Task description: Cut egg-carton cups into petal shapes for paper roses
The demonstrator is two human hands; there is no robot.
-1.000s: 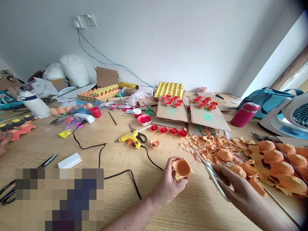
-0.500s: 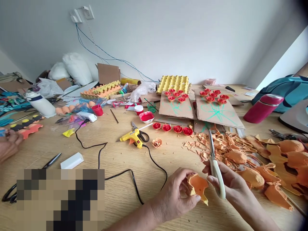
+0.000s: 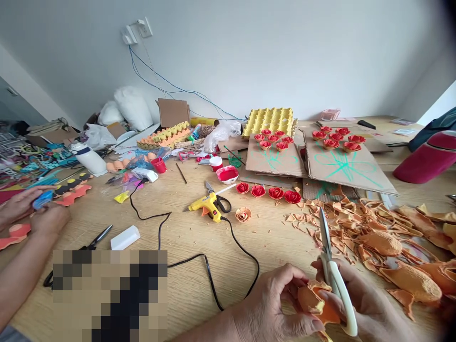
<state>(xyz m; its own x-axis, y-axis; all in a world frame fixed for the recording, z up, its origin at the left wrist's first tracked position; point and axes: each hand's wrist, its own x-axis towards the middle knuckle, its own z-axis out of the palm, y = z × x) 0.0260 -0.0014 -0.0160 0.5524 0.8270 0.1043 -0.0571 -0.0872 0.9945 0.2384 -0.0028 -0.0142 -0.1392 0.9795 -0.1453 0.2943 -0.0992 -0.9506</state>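
Near the front edge of the view, my left hand [image 3: 281, 304] is closed around an orange egg-carton cup [image 3: 309, 299] with a ragged, petal-like rim. My right hand [image 3: 366, 299] holds white-handled scissors [image 3: 338, 285], their blades pointing up and away. A finger of that hand also reaches into the cup's rim. Beyond them lie orange carton scraps [image 3: 342, 228], a plain orange carton rose [image 3: 243, 214] and a row of red painted roses [image 3: 276, 193]. More red roses [image 3: 273, 138] stand on cardboard sheets [image 3: 276, 164] marked with green paint.
A yellow glue gun [image 3: 210, 206] lies mid-table with its black cord [image 3: 235, 237] looping toward my left hand. Behind it sits a dish of red paint [image 3: 227, 174]. At left, a co-worker's hands [image 3: 46, 213] hold something blue. A red bottle [image 3: 425, 159] stands at right.
The view has swung left. My right hand has come closer to my left, its finger now at the cup's rim. The co-worker's second hand has come into view.
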